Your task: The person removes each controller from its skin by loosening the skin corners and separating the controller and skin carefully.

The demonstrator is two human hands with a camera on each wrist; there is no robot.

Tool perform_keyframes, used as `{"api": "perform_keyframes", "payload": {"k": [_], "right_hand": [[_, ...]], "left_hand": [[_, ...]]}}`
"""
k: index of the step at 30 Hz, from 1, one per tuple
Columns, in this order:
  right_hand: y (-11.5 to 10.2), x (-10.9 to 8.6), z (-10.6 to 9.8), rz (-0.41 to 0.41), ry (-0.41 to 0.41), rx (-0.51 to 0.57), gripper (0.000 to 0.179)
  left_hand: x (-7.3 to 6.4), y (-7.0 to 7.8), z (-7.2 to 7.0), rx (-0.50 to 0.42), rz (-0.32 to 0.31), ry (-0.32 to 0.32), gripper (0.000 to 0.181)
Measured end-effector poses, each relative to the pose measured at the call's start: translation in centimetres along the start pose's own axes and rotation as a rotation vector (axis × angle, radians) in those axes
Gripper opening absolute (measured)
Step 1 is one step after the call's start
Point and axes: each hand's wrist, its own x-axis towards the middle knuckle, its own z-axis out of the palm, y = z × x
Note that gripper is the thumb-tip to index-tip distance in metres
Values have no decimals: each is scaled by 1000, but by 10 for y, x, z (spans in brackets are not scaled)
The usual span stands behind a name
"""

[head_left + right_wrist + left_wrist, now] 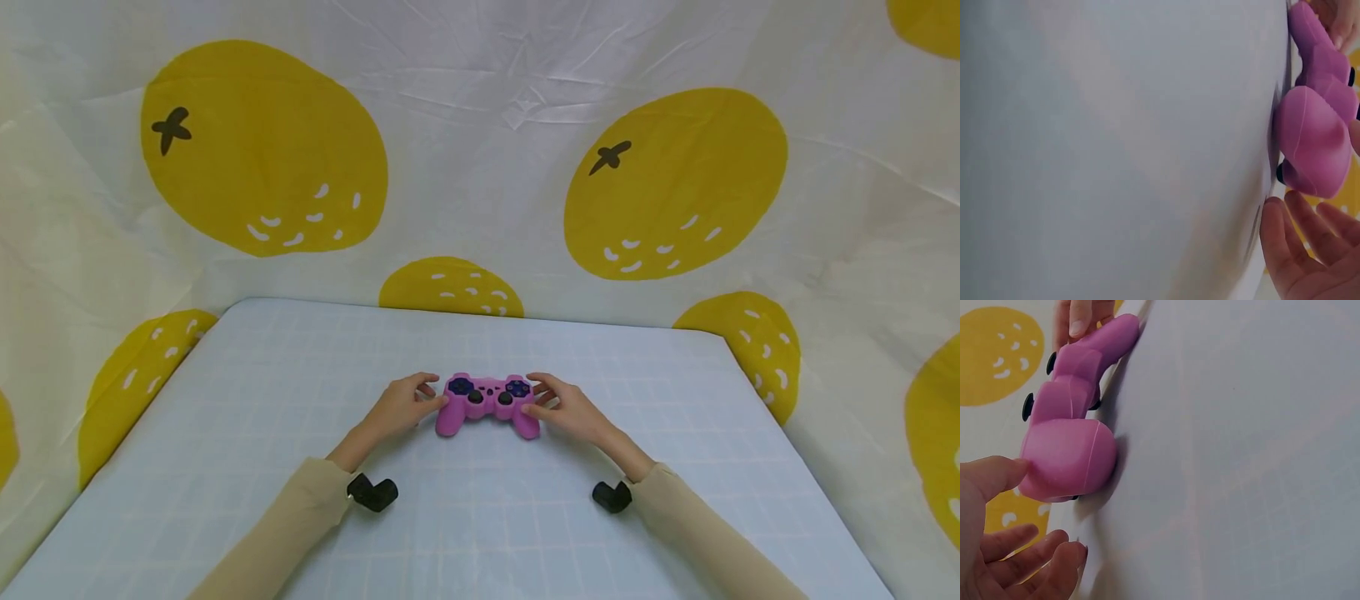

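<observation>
A pink game controller (491, 402) with two black thumbsticks and dark button pads lies on the table, its handles toward me. My left hand (405, 402) is at its left side, the thumb tip right at the left handle. In the left wrist view the other fingers (1029, 562) are loosely bent and apart from the controller (1066, 456). On the other side, my right hand (573, 408) has its thumb at the right handle. Its fingers (1310, 240) spread just short of the pink handle (1313, 147) in the right wrist view.
The table (480, 517) wears a pale blue checked cloth. Behind it and at both sides hangs a white curtain (480, 167) printed with big yellow fruit. A black device sits at the left wrist (372, 493) and another at the right wrist (612, 497).
</observation>
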Motion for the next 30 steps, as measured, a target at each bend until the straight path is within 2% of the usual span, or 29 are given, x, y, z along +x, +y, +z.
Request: {"api": "perform_keyframes", "payload": {"k": [10,18,30], "right_hand": [[-1,2,-3,5,-37,-4,59],[1,5,1,-3,-45,-7,57],[1,4,-1,11,-60,64,58]], "left_hand": [[5,-2,2,-115,-7,-33,52],[6,-2,4,-192,-16,-108,48],[3,5,7,-229,-14,-64,47]]}}
